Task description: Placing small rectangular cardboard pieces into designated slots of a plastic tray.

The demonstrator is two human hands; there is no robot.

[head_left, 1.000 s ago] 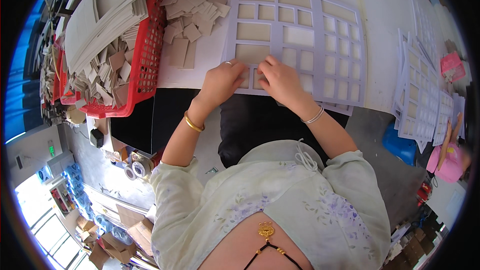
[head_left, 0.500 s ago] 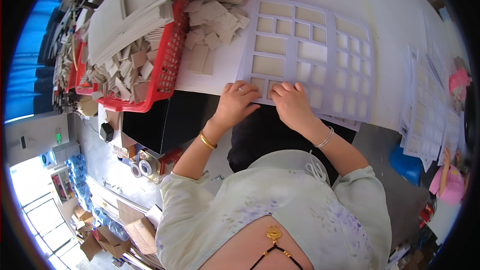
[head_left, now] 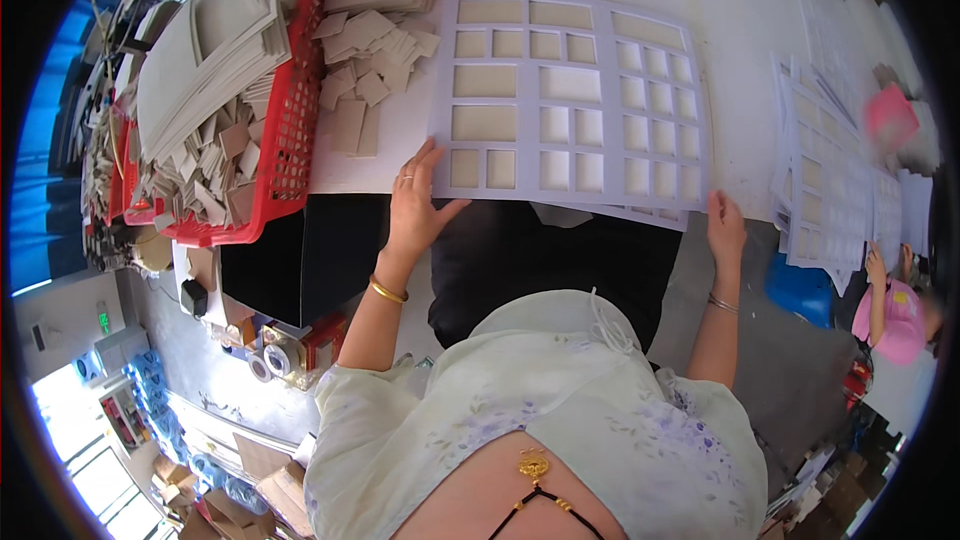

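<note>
A white sheet with rows of rectangular window cutouts lies at the table's front edge, grey-beige and white panels showing in its openings. Another white sheet sticks out below its front edge. My left hand is open beside the near left corner, fingers stretched along the side edge and thumb apart. At the near right corner is my right hand, its fingers loosely bent with the tips by the sheet's edge. Nothing shows in its grasp; its thumb is hard to make out.
A red plastic basket heaped with grey cardboard pieces stands on the left. Loose cardboard pieces lie between it and the sheet. More window-cut sheets are stacked at the right, near a person in pink and a blue stool.
My hands have moved apart from the sheet's front edge, the left to its left side and the right to its near right corner. The view has shifted, so things appear further left.
</note>
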